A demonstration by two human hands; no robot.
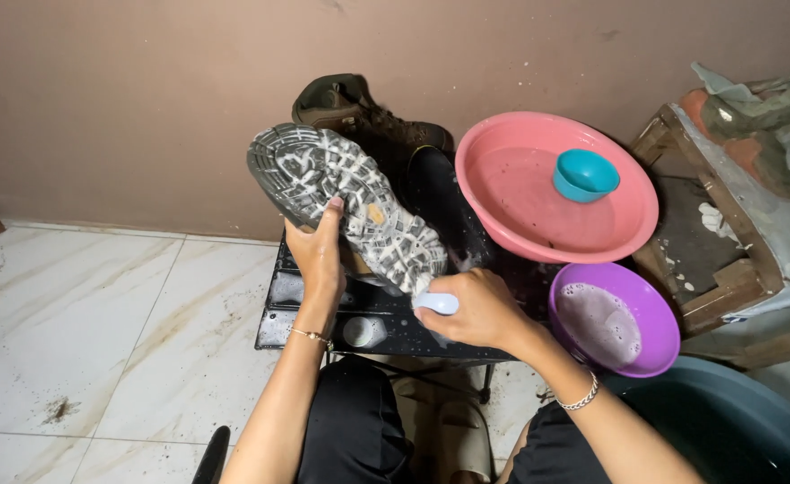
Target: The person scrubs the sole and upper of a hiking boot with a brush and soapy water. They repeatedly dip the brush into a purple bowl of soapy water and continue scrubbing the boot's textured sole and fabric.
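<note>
Boot (346, 202), sole up and soapy, held over a small black table (274, 327) and scrubbed at the heel.

The left hand (317, 255) grips the boot at mid-sole, fingers wrapped round its near edge with the thumb pressed on the tread, tilting it so the toe points toward the table's far left corner. The right hand (476, 309) is closed around a pale blue brush (437, 303), fingers curled together on it, the brush touching the boot's heel near the middle of the table's front edge. A second boot (359, 112) stands behind at the table's far edge, against the wall. At the far right corner leans a pink basin (538, 224) holding a teal cup (585, 175); a purple bowl (655, 309) of sudsy water sits just beside the right edge.
</note>
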